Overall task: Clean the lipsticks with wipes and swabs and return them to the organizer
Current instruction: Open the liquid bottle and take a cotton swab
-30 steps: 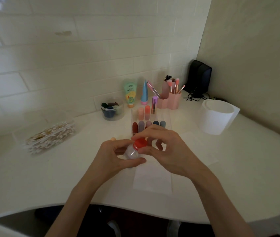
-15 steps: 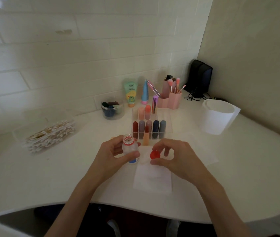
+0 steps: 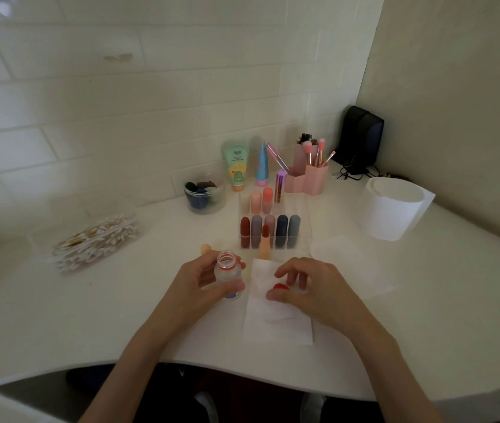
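My left hand (image 3: 203, 288) grips a small clear bottle (image 3: 227, 274), upright, with its mouth uncovered. My right hand (image 3: 312, 288) pinches the bottle's red cap (image 3: 280, 287) low over a white wipe (image 3: 276, 309) spread on the counter. Behind the wipe stands a clear organizer (image 3: 273, 222) holding several lipsticks. An uncapped orange lipstick (image 3: 264, 243) stands in front of it, and its peach cap (image 3: 206, 249) lies just left, behind my left hand.
A heap of cotton swabs (image 3: 96, 241) lies at the left. A white wipe roll (image 3: 392, 207) stands at the right, with another wipe (image 3: 338, 250) lying flat near it. A pink brush holder (image 3: 306, 178), tubes and a sponge jar (image 3: 204, 193) line the back wall.
My right hand twisted the red cap off the bottle and brought it down to the right over the wipe. My left hand turned the bottle upright.
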A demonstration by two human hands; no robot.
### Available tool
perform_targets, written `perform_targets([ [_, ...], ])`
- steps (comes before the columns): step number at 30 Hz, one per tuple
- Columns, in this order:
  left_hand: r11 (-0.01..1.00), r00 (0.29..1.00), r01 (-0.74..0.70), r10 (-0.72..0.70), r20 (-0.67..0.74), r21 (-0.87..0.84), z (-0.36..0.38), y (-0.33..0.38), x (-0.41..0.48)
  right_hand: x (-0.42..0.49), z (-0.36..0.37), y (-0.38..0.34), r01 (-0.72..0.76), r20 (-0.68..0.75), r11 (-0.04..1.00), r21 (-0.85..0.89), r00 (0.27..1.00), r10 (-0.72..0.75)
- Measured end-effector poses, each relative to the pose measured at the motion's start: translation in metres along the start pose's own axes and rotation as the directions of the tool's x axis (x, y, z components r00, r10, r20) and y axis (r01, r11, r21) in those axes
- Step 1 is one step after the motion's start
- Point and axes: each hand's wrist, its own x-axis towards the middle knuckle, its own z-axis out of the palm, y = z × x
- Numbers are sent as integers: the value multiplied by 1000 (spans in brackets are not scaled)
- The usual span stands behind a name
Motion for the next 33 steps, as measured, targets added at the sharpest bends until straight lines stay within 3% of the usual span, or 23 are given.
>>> perform_targets([
  [10,999,1000,1,-2,-4,-44,1,-5,-1,3,8,-8,14,-127,999,-41,992,-19],
  [19,997,997,-59,62,-42,52,-28,8,-30,0,12,-7,87,-212,995,49,974,-74],
  [23,984,981,-67,95,-172,163,-72,31,-44,-4,12,-2,87,-209,994,60,975,-73],
  [26,921,901,49,127,-415,387,-118,16,-25,-4,15,0,102,-219,993,53,972,-88],
  [28,800,823,221,155,-547,558,-147,-1,-11,-5,18,0,105,-214,992,66,973,-88],
  [31,646,751,420,146,-643,637,-184,-22,1,-7,21,-1,166,-273,979,117,953,-129],
  [33,595,765,482,72,-640,643,-204,-29,10,-8,23,0,185,-295,973,137,945,-138],
])
